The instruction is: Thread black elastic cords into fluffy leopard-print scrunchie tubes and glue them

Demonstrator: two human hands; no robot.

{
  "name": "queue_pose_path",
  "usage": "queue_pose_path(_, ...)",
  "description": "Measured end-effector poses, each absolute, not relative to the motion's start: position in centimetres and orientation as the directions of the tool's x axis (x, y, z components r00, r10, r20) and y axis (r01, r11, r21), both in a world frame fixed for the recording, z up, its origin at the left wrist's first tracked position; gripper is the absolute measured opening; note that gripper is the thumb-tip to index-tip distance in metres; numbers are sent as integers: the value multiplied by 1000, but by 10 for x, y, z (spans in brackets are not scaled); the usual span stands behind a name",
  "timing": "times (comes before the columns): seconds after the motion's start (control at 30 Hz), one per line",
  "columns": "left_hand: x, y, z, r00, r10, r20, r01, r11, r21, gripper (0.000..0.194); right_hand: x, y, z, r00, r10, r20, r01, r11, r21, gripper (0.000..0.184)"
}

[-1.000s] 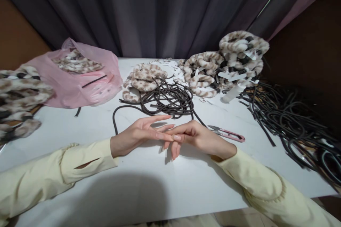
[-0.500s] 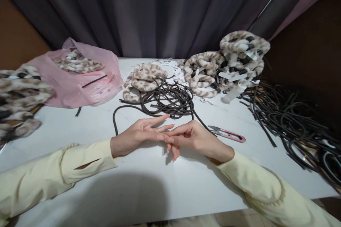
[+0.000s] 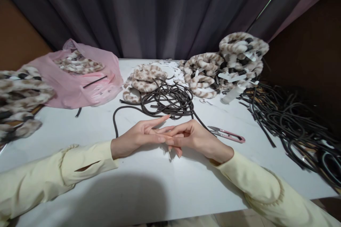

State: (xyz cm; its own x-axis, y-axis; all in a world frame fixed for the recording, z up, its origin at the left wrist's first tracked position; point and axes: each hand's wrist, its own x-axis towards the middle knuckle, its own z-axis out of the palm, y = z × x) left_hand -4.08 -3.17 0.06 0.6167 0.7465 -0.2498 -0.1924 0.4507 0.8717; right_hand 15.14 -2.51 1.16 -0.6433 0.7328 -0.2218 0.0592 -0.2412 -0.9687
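Note:
My left hand (image 3: 144,134) and my right hand (image 3: 198,136) meet just above the table, fingertips touching and overlapping. On my left hand the index finger points outward while the thumb presses in toward the other fingers. The right thumb and fingers are pinched together at the left fingertips. Anything held between them is hidden or too small to make out. Right behind the hands lies a tangle of dark cord (image 3: 170,101), one end looping down beside the left wrist. Small thread snips (image 3: 230,135) with pink handles lie to the right of my right hand.
Furry spotted rings (image 3: 147,78) lie behind the cord, with a taller stack (image 3: 242,51) at back right near a whitish tube (image 3: 233,94). A pink plastic bag (image 3: 106,60) stands left, beside more furry rings (image 3: 23,90). Black cords (image 3: 290,120) heap along the right edge.
The fingers of both hands have shifted slightly against each other; the right fingers have curled in closer. Nothing on the table has moved.

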Motion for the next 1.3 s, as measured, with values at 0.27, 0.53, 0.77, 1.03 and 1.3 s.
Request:
queue_pose_path(0.27, -42, -31, -1, 615, 754, -230, -159, 405, 901, 74, 151, -24, 12, -641, 731, -233, 44, -269, -962, 12)
queue_pose_path(0.53, -40, -31, 3, 610, 743, -275, -172, 462, 870, 79, 152, -24, 6, -668, 717, -201, 43, -233, -972, 12)
queue_pose_path(0.77, -43, -32, 2, 636, 735, -235, -227, 469, 854, 80, 151, -26, 10, -638, 737, -221, 67, -233, -970, 11)
queue_pose_path(1.03, -44, -33, 1, 644, 734, -216, -243, 464, 852, 78, 152, -25, 10, -646, 732, -217, 46, -246, -968, 12)
queue_pose_path(1.3, -41, -33, 3, 629, 736, -250, -206, 467, 860, 82, 152, -26, 9, -637, 738, -223, 61, -240, -969, 11)
